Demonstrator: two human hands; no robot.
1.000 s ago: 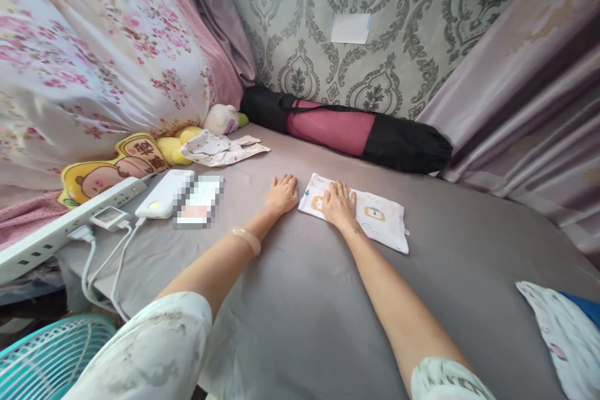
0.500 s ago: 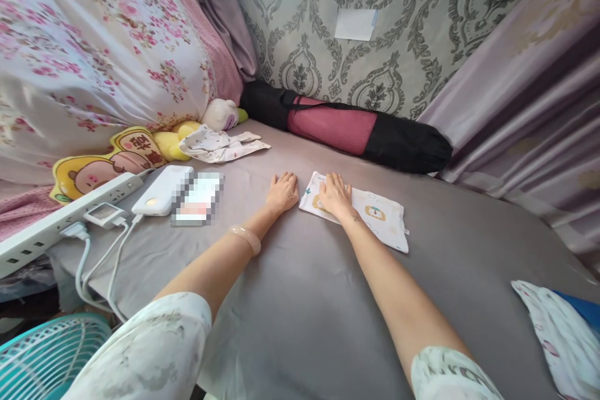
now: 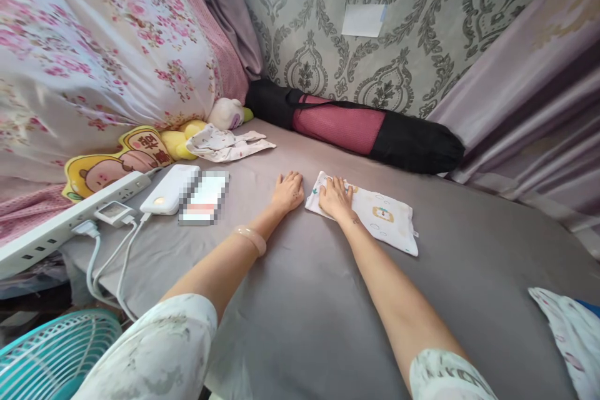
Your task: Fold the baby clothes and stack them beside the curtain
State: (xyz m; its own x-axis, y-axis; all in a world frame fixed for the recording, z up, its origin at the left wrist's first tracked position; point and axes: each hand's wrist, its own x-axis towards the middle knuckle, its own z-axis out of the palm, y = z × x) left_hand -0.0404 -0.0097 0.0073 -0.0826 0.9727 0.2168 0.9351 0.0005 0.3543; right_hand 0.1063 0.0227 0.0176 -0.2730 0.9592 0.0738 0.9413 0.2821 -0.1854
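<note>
A white cloth (image 3: 396, 220) printed with small cartoon animals lies folded flat on the grey sheet (image 3: 300, 300). My right hand (image 3: 336, 197) rests on its left part, palm down with fingers extended, and covers some of the print. Just left of the cloth, my left hand (image 3: 287, 191) lies flat on the sheet, its fingers stretched forward and holding nothing. A pale bangle (image 3: 250, 240) circles my left wrist.
A black and pink roll bag (image 3: 340, 124) lies along the wall. On the left are a crumpled printed cloth (image 3: 225, 145), a phone (image 3: 204, 197), a white power bank (image 3: 169, 189), a power strip (image 3: 89, 215) with cables, and a teal fan (image 3: 56, 356). Another cloth (image 3: 569, 337) lies at right.
The whole view has shifted slightly, so things appear a little further right. My right hand sits closer to the cloth's left end; my left hand stays flat beside it.
</note>
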